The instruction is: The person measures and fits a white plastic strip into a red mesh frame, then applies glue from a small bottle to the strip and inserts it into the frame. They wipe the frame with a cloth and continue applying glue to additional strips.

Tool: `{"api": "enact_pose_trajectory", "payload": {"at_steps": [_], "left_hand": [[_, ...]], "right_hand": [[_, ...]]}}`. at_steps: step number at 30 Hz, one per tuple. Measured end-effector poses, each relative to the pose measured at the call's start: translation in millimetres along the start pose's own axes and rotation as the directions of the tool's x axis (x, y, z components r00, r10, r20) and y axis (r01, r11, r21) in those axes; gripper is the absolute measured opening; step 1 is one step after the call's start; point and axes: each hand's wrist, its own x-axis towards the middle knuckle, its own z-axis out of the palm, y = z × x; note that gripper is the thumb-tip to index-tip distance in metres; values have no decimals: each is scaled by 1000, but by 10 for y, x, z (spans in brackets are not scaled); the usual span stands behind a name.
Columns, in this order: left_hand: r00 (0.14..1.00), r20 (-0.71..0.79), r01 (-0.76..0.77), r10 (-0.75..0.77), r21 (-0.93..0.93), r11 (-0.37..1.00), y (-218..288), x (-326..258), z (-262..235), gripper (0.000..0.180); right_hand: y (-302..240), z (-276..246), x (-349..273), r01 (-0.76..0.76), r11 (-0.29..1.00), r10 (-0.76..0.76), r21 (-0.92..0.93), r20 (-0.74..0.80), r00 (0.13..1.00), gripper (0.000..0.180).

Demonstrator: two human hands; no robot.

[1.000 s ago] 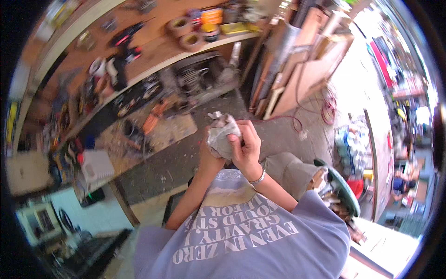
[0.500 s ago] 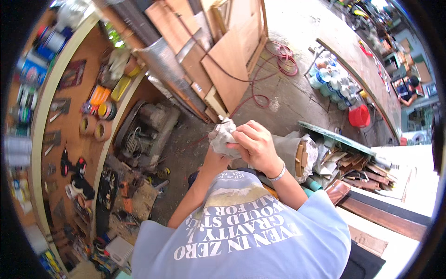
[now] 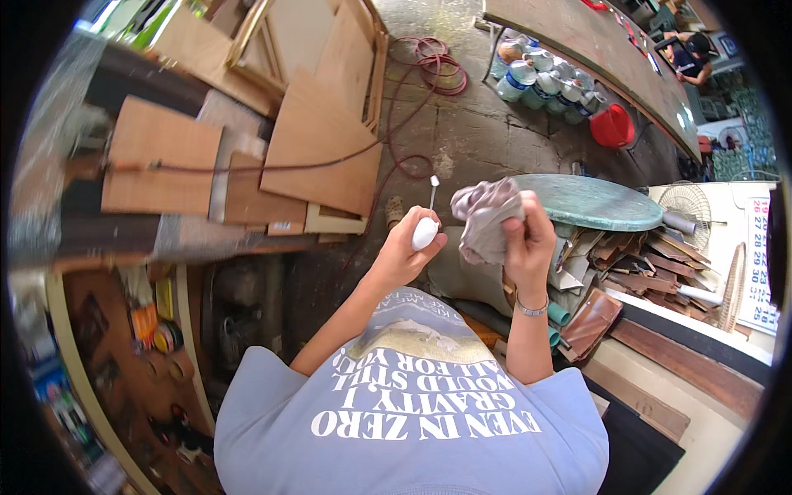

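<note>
My left hand (image 3: 403, 252) is closed round a smooth white rounded object (image 3: 426, 234), held in front of my chest. A thin stem with a small white tip (image 3: 435, 181) rises just beyond the fingers; I cannot make out whether it belongs to the same object. To its right, my right hand (image 3: 535, 246) grips a crumpled grey rag (image 3: 485, 223), bunched between thumb and fingers. The rag and the white object are apart, with a small gap between them.
Plywood panels (image 3: 318, 140) lean at the left, crossed by a red hose (image 3: 441, 70). A round greenish tabletop (image 3: 577, 202) lies above scrap wood (image 3: 652, 268) at the right. Farther off are large water bottles (image 3: 544, 87), a red bucket (image 3: 611, 126), a long table (image 3: 602, 49) and another person (image 3: 691, 62).
My hands were together at the rag and have moved apart. The right hand has carried the rag rightward, uncovering the white object in my left hand. The view has turned toward the right.
</note>
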Motion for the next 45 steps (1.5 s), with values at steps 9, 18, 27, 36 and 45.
{"api": "enact_pose_trajectory", "payload": {"at_steps": [9, 18, 27, 36, 45], "left_hand": [[985, 153, -78, 80, -20, 997, -72, 1955, -433, 33], [976, 218, 20, 5, -113, 993, -170, 3549, -670, 40], [952, 305, 45, -11, -105, 993, -316, 5968, -813, 50], [987, 153, -21, 37, -104, 994, -207, 8290, -1237, 46], [996, 76, -21, 37, -194, 981, -904, 10613, -1702, 40]], "right_hand": [[467, 56, 1743, 370, 832, -213, -414, 377, 901, 35], [1347, 181, 3131, 597, 581, -433, -553, 412, 802, 31], [2758, -19, 5184, 642, 525, -616, -558, 271, 739, 25], [3676, 45, 7568, 710, 491, -720, -505, 223, 657, 26], [4836, 357, 9705, 582, 551, -647, -598, 135, 751, 25]]}}
